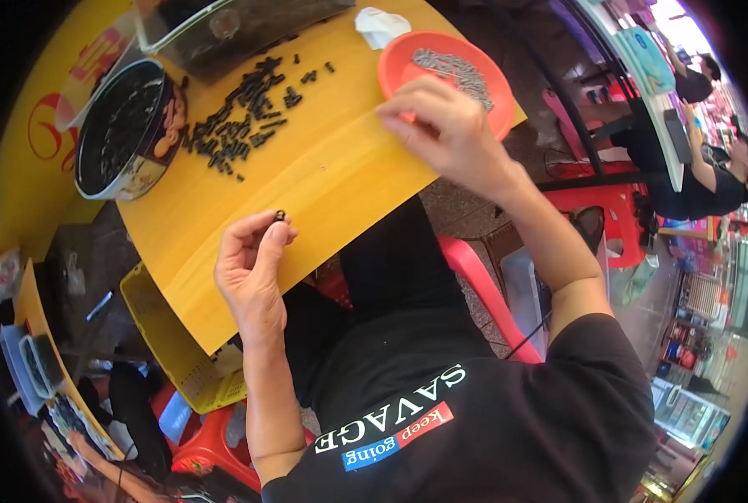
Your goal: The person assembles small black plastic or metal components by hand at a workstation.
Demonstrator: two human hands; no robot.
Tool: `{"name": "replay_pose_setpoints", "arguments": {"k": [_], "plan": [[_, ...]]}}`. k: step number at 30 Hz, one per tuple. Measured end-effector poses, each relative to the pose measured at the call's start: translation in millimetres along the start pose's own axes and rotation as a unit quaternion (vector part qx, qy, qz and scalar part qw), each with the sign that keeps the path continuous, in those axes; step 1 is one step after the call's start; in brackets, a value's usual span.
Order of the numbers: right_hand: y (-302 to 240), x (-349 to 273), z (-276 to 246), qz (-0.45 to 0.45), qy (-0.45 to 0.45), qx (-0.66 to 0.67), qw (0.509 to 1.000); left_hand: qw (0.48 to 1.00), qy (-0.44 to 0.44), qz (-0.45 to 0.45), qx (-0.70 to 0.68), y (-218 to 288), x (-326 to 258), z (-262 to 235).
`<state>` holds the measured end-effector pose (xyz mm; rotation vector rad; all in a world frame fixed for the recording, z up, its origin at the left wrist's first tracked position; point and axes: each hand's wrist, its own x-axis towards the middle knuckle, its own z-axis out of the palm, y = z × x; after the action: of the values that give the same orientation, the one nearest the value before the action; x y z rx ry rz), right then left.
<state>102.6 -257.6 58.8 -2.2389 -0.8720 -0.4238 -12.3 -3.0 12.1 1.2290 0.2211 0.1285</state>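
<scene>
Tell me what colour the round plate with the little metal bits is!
The round plate is coral, an orangey red. The head view shows it best.

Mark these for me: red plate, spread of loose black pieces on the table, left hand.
Red plate (396,67): head view, on its bare inner surface near the picture-left rim.
Loose black pieces (233,131): head view, around the middle of the spread.
Left hand (255,270): head view, near the thumb's base.
</scene>
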Motion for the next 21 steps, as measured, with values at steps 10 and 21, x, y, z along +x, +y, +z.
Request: {"name": "replay_pose_setpoints", "arguments": {"k": [10,21], "plan": [[85.9,-15.0,-55.5,0.156,-0.061,-0.189,0.968,1.000,-0.025,0.012,0.000,-6.5,1.7,-1.8],[83.1,-2.6,-38.3,0.087,-0.067,-0.151,0.982,0.999,-0.035,0.021,0.003,-10.1,1.1,-4.6]]}}
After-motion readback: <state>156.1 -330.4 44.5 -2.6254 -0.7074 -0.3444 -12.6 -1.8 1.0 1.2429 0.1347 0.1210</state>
